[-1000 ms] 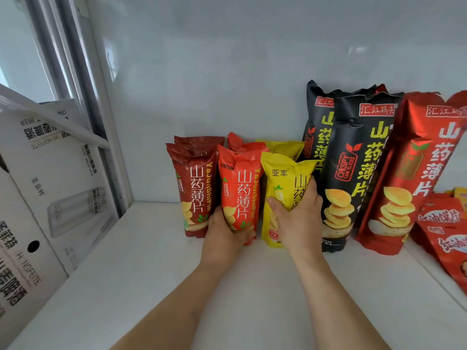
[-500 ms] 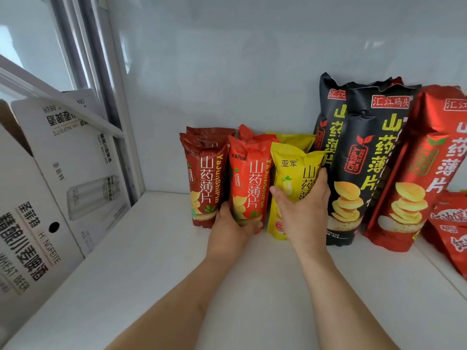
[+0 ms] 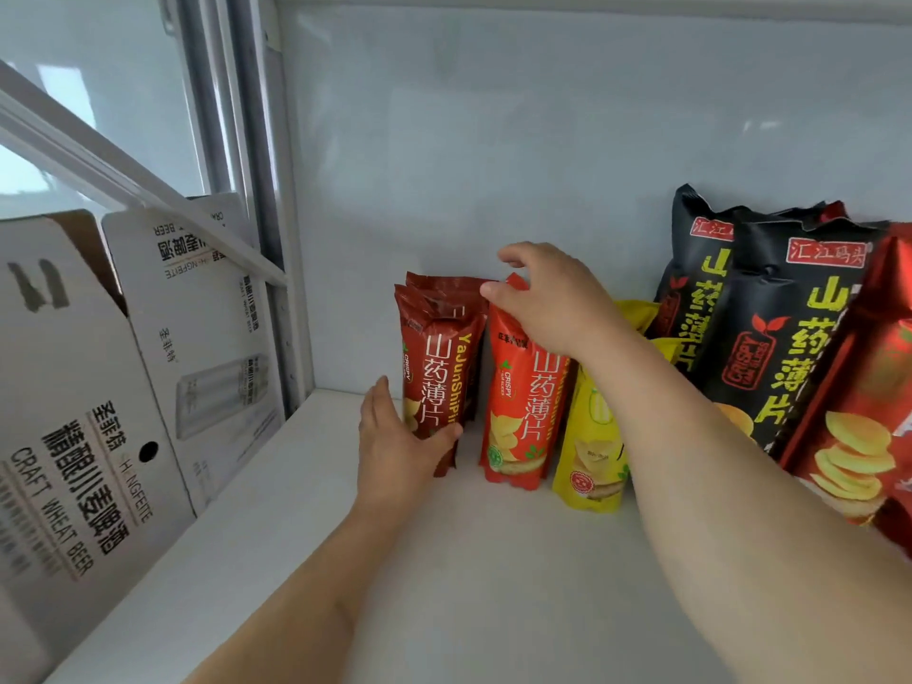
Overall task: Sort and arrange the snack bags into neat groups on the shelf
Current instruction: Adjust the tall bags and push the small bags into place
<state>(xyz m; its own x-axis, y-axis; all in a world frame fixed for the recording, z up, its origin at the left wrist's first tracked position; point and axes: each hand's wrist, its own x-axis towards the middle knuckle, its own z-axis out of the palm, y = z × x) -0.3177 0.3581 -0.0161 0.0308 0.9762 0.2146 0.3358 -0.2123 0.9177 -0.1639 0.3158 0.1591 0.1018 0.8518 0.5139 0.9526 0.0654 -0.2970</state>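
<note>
Left hand [image 3: 395, 439] gripping dark red bag [image 3: 437, 367] (low down), right hand [image 3: 548, 298] loosely spread over bright red bag [image 3: 523, 402] top

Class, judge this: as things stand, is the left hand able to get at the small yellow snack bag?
Probably not directly: the left hand holds the dark red snack bag, and the bright red bag plus the right forearm lie between it and the small yellow snack bag.
</note>
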